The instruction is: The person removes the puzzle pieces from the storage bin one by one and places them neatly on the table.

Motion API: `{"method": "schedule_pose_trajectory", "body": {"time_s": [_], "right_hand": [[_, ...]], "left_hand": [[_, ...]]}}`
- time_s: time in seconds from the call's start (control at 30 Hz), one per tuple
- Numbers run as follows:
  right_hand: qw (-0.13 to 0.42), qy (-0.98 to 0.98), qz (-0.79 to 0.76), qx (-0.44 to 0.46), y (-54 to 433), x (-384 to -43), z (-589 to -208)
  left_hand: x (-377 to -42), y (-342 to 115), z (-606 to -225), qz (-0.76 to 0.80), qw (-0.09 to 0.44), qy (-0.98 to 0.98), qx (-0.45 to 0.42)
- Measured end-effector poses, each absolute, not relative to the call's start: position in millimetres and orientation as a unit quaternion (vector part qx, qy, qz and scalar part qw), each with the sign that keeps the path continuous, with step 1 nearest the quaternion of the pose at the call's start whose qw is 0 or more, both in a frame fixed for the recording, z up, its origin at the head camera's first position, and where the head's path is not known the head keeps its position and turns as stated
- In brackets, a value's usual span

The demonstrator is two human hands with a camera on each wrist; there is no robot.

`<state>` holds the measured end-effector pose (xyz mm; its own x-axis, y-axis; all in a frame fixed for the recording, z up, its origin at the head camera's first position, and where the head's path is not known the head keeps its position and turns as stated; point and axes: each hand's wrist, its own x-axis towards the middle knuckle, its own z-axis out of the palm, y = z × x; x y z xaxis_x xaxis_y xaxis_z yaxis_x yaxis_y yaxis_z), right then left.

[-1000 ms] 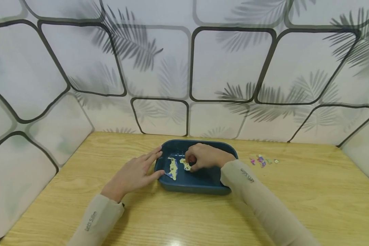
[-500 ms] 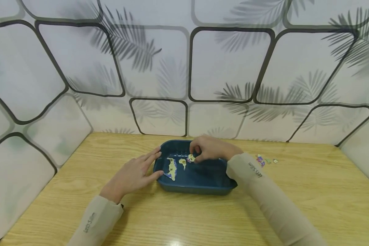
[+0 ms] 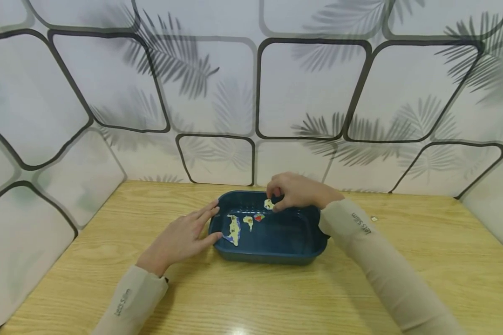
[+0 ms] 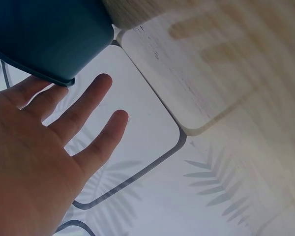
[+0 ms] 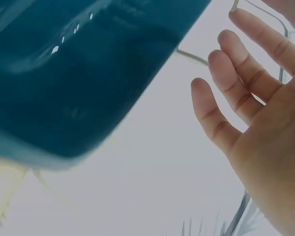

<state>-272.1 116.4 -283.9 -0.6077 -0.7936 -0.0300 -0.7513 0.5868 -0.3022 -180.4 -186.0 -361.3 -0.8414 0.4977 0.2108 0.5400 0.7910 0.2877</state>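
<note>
A dark blue rectangular tray stands on the wooden table. My left hand rests at its left rim, fingers spread and straight; the left wrist view shows the fingers beside the tray's wall. At the tray's back wall, my right hand pinches a small flat cream-coloured piece between thumb and finger. On the tray floor lie a long cream piece with blue edges, a smaller cream piece and a small red-and-green piece. In the right wrist view the other fingers are loosely bent.
A small pale piece lies on the table right of the tray, just past the right sleeve. A patterned wall rises close behind the tray.
My right hand has moved back and right, from beside the smaller cream piece to the tray's back wall. The red-and-green piece now shows on the tray floor. The left hand stays put.
</note>
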Motion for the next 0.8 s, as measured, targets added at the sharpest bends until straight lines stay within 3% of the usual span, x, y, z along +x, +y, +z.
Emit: {"method": "schedule_pose_trajectory", "body": {"time_s": [0.8], "right_hand": [[0.06, 0.907, -0.15, -0.39, 182, -272, -280]], "left_hand": [[-180, -187, -361, -0.17, 0.068, -0.942, -0.28]]}}
